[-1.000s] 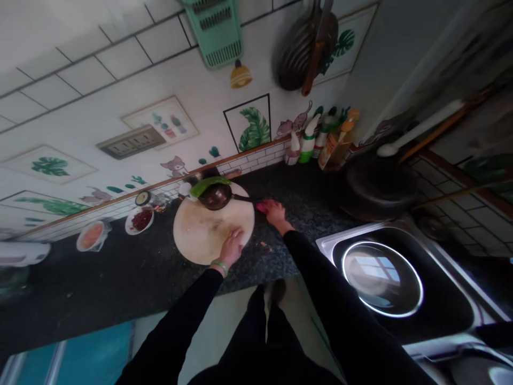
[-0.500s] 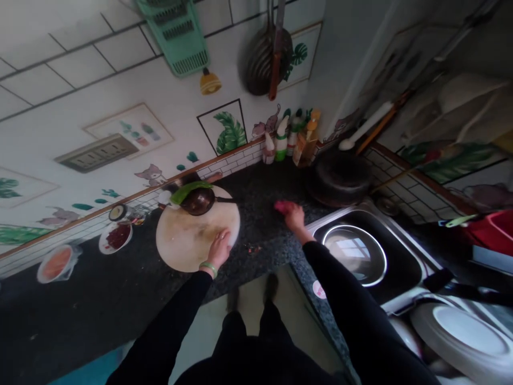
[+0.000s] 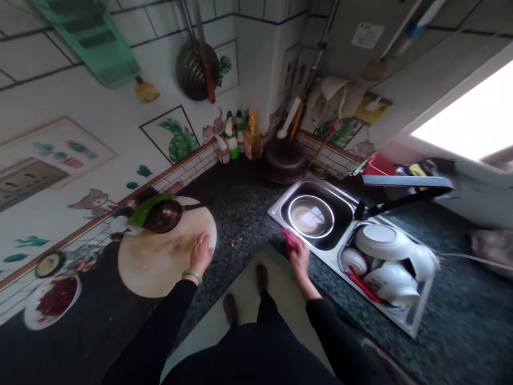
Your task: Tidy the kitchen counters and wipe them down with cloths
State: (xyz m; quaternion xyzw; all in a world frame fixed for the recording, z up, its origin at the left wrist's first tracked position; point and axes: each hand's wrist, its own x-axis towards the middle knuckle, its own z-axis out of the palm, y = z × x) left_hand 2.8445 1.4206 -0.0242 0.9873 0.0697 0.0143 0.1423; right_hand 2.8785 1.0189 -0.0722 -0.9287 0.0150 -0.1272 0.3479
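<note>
My left hand [image 3: 201, 253], fingers stretched out, rests on the right edge of a round cutting board [image 3: 148, 272]. On the back of that board lie a dark ladle [image 3: 163, 216] and something long and green [image 3: 146, 208]. A crumpled pink cloth [image 3: 289, 239] is gripped in my right hand [image 3: 298, 258], near the front left corner of the metal sink [image 3: 310, 179]. On the dark counter between my hands are small food scraps [image 3: 234, 243].
A round basin [image 3: 310, 215] stands in the left bowl of the sink; stacked white dishes [image 3: 380, 240] fill the right one. A dark pan [image 3: 284, 160] sits in the corner beside several bottles [image 3: 231, 138]. A plate of dark red food [image 3: 56, 299] lies far left.
My view has turned to the right. My right hand has brought the pink cloth from the back of the counter toward the front edge by the sink. My left hand stays on the board.
</note>
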